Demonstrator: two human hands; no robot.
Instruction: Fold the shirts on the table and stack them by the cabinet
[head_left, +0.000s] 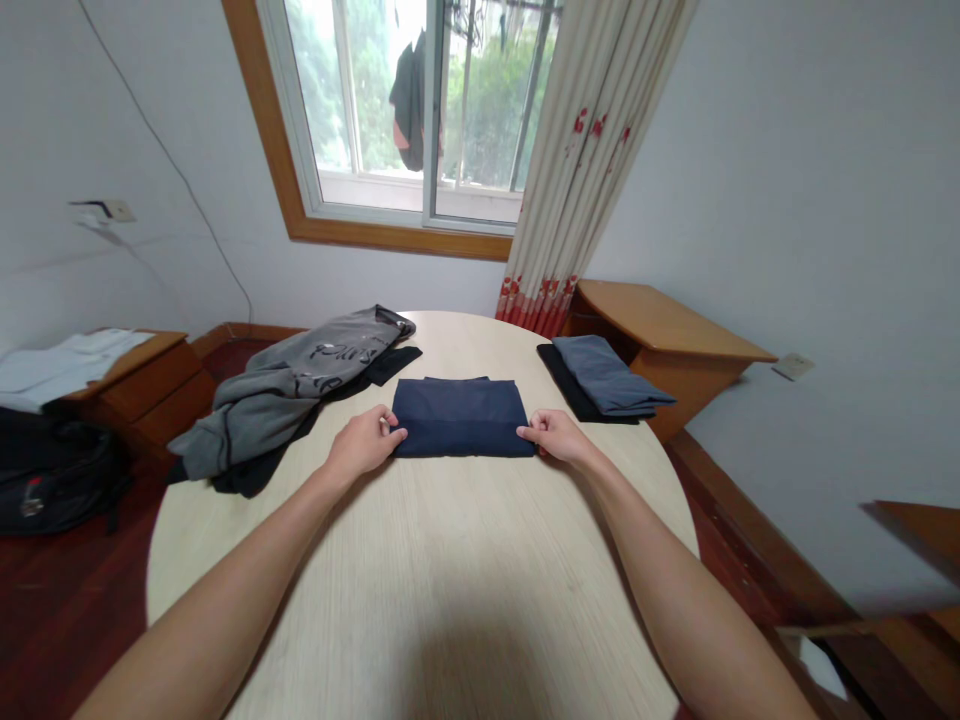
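A dark navy garment [461, 415], folded into a flat rectangle, lies across the middle of the round wooden table [465, 540]. My left hand [367, 438] pinches its near left corner, thumb on top and fingers curled at the edge. On the opposite side my right hand [555, 437] grips the near right corner in the same way. The near edge runs straight between both hands. What kind of garment it is cannot be told from the folded shape.
Left on the table is a loose heap with a grey printed sweatshirt [292, 370] over black cloth. A folded grey garment [604, 375] rests on black cloth [559, 380] at the right. Beyond stand a wooden desk [667, 320], a curtain [585, 150] and a window.
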